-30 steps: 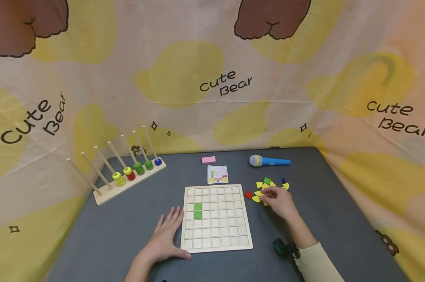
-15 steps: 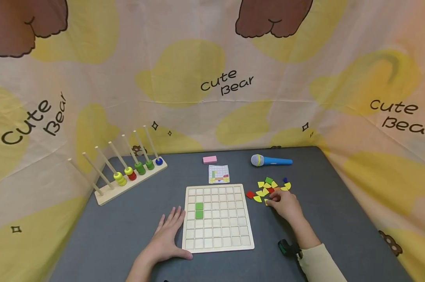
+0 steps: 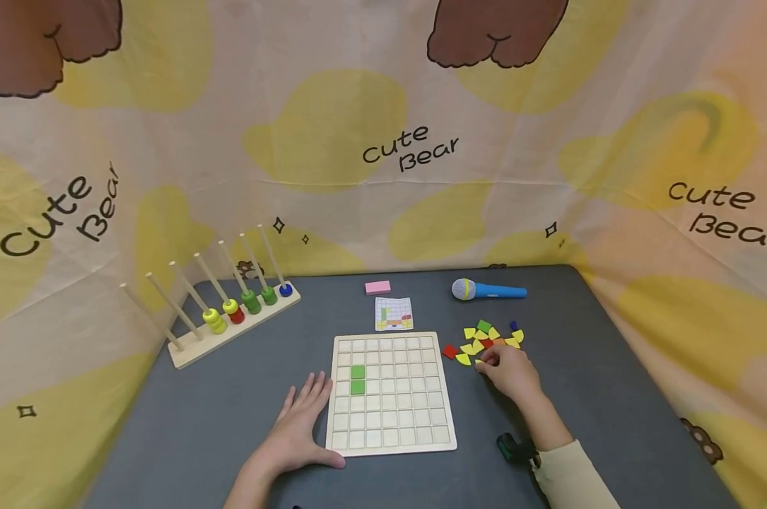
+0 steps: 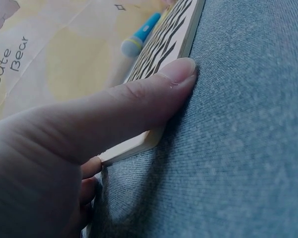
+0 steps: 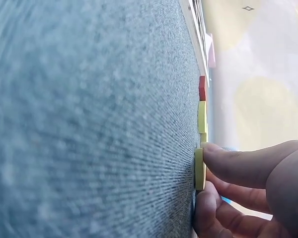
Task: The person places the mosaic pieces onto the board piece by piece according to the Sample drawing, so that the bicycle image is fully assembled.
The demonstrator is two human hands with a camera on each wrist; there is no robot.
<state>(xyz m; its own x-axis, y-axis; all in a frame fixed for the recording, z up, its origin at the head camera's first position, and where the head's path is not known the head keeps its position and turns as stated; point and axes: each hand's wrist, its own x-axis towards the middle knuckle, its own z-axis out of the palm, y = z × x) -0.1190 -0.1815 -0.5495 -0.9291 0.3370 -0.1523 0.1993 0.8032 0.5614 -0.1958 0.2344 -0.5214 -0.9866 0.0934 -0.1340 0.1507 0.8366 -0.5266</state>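
A wooden grid board [image 3: 401,431] lies on the dark table, with two green tiles [image 3: 358,379] set one above the other in its cells. My left hand [image 3: 298,433] rests spread along the board's left edge; its thumb [image 4: 159,89] lies at the near corner in the left wrist view. Right of the board is a loose group of yellow, red, green, orange and blue pieces. At that group's near side my right hand [image 3: 513,371] pinches a yellow piece [image 5: 199,169] between thumb and fingers, low over the table. Its fingers hide part of the group.
Behind the board lie a small pattern card [image 3: 394,314] and a pink block [image 3: 377,288]. A blue toy microphone [image 3: 494,291] is at the back right. A peg rack [image 3: 243,326] with coloured rings stands at the left. Printed cloth [image 3: 332,233] hangs behind the table.
My right hand has shifted from over the pieces toward their near side, uncovering several of them, and now has its fingertips on a yellow piece. The left hand stays in place.
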